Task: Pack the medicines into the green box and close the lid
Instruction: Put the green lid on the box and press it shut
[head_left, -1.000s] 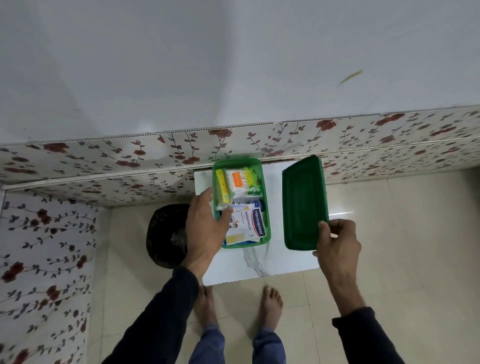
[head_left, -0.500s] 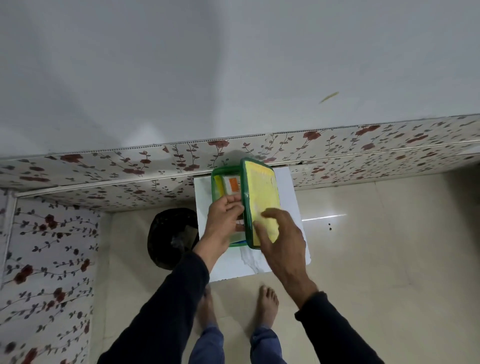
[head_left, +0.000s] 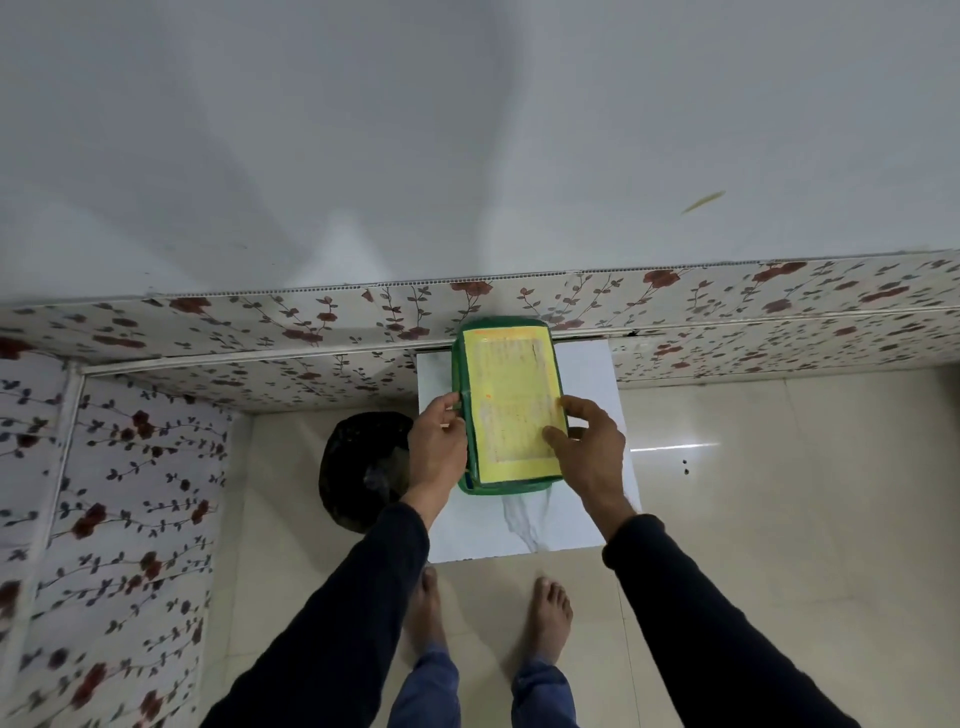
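The green box (head_left: 464, 480) stands on a small white marble-top table (head_left: 587, 499), pushed against the far wall. Its green lid with a yellow label (head_left: 506, 395) lies over the box and covers the whole opening, so the medicines inside are hidden. My left hand (head_left: 435, 448) grips the box's left side, thumb on the lid's edge. My right hand (head_left: 589, 447) rests on the lid's right edge, fingers pressed onto the yellow label.
A black bin (head_left: 358, 467) stands on the floor just left of the table. Floral wall panels (head_left: 156, 374) run behind and to the left. Beige floor tiles (head_left: 779, 493) spread to the right. My bare feet (head_left: 550, 618) are in front of the table.
My right hand lifted the lid from the table right of the box, turned it over and laid it flat on the box. My left hand stayed at the box's left side.
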